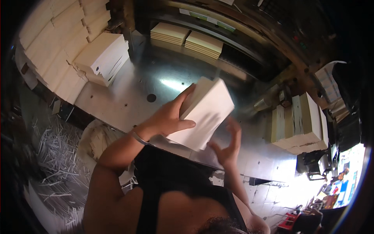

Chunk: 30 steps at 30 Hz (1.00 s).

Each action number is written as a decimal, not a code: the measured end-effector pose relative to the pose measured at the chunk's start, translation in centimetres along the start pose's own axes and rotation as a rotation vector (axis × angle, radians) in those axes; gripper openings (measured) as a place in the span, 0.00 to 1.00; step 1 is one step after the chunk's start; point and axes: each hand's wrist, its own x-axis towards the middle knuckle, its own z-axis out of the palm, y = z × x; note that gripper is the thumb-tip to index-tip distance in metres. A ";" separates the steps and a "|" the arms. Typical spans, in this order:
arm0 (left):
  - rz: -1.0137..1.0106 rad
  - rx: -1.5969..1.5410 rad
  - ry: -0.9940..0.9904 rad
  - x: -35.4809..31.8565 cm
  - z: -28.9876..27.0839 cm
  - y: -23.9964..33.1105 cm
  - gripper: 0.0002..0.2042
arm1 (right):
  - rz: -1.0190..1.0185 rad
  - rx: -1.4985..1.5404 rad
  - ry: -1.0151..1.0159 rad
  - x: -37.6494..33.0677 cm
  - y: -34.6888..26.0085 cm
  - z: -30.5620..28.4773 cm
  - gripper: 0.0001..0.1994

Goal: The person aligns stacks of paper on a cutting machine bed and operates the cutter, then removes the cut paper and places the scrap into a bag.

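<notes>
Left hand [165, 119] grasps white paper stack [206, 113], tilted above metal bench [128, 97] at frame centre. Right hand [230, 146] open, fingers spread, just under stack. Stack not yet set down; finished stacks [103, 58] upper left.

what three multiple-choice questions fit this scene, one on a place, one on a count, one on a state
1. Where is the white paper stack?
A. in the hands, above the metal table
B. on the floor
C. on a shelf

2. How many tan stacks lie side by side at the back of the machine?
A. two
B. five
C. none

3. How is the left hand?
A. gripping the paper stack
B. flat on the table
C. hanging free

Answers: 1 A, both hands hold it above the table. 2 A, one stack beside another. 3 A, its thumb and fingers wrap the edge; the right hand supports from below.
</notes>
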 end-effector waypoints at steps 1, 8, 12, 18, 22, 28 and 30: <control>0.167 0.249 -0.088 0.2 -1.1 2.1 0.51 | 0.010 -0.011 0.114 0.9 0.5 0.0 0.53; 0.306 0.769 -0.450 0.1 -1.5 9.0 0.52 | 0.420 0.742 -0.140 -0.5 3.7 1.8 0.45; 0.041 0.925 -0.473 -1.2 -3.1 7.2 0.52 | 0.507 0.799 -0.140 -3.2 5.1 3.5 0.39; -0.029 0.442 -0.075 -5.9 -6.5 -0.9 0.54 | 0.450 0.856 -0.042 -2.9 2.9 4.5 0.41; 0.126 -0.049 0.131 -5.5 -1.3 -7.1 0.49 | 0.487 0.883 -0.148 -3.1 5.0 5.0 0.37; 0.152 -0.293 0.242 -5.8 1.0 -5.8 0.48 | 0.439 0.922 -0.063 -4.5 5.3 4.6 0.31; 0.210 -0.241 0.224 -5.6 0.8 -5.2 0.49 | 0.475 0.926 -0.057 -4.7 5.3 4.9 0.31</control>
